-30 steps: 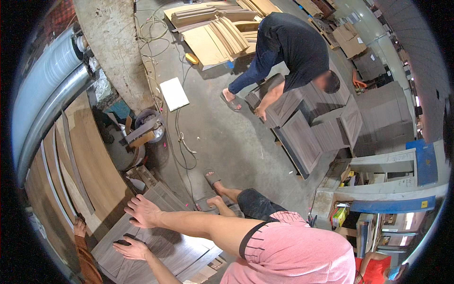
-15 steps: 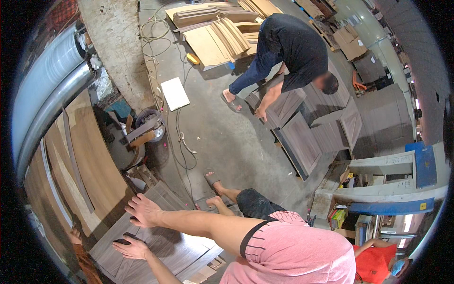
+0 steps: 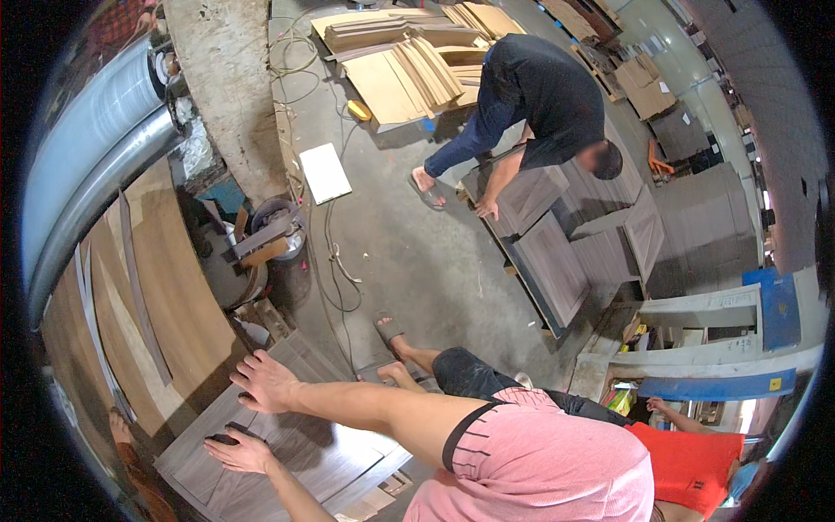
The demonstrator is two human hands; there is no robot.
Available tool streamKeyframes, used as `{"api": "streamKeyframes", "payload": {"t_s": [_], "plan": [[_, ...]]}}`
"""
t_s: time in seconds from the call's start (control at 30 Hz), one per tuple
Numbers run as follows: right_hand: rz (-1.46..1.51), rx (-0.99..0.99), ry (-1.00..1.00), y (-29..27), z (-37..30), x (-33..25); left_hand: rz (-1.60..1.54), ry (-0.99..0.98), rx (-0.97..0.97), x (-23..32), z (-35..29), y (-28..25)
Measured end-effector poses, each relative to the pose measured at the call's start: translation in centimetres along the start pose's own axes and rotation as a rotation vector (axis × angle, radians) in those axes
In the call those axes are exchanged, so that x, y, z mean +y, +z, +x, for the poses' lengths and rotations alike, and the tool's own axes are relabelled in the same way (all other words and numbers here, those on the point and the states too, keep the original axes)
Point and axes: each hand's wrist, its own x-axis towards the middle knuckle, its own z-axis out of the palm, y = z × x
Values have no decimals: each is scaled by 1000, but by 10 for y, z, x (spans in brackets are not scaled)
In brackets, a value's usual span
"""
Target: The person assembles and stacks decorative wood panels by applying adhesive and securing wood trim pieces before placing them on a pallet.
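Both my arms reach left over a grey wood-grain panel (image 3: 300, 452). My right hand (image 3: 265, 383), the upper one, lies palm down with bent fingers over a small dark block, of which only an edge shows. Below it, my left hand (image 3: 242, 452) rests on the panel with its thumb and fingers around a dark block (image 3: 233, 434); the hand covers most of it. Exactly what the two dark blocks are I cannot make out. The panel has a framed pattern, and bright light falls on its right part.
A person in black (image 3: 557, 100) bends over stacked grey panels (image 3: 552, 261). A person in red (image 3: 687, 465) is at lower right. Another hand (image 3: 120, 426) touches the brown wood sheet (image 3: 187, 296). Also here: a scrap bucket (image 3: 278, 228), floor cables (image 3: 330, 252), a white board (image 3: 325, 173).
The person in red has moved further into view, with an arm now reaching out. The person in black has shifted a hand slightly on the panels. My hands have barely moved.
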Motion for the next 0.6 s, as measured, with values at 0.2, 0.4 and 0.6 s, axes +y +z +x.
{"api": "streamKeyframes", "payload": {"t_s": [0.2, 0.4, 0.6], "plan": [[-9, -36, 5, -2, 0, -3, -7, -16, -6, 4, -2, -6], [-79, 30, -42, -8, -3, -6, 27, -23, -21, 11, -5, -13], [-160, -8, -44, -12, 3, -12, 20, -6, 21, 11, -5, -11]]}}
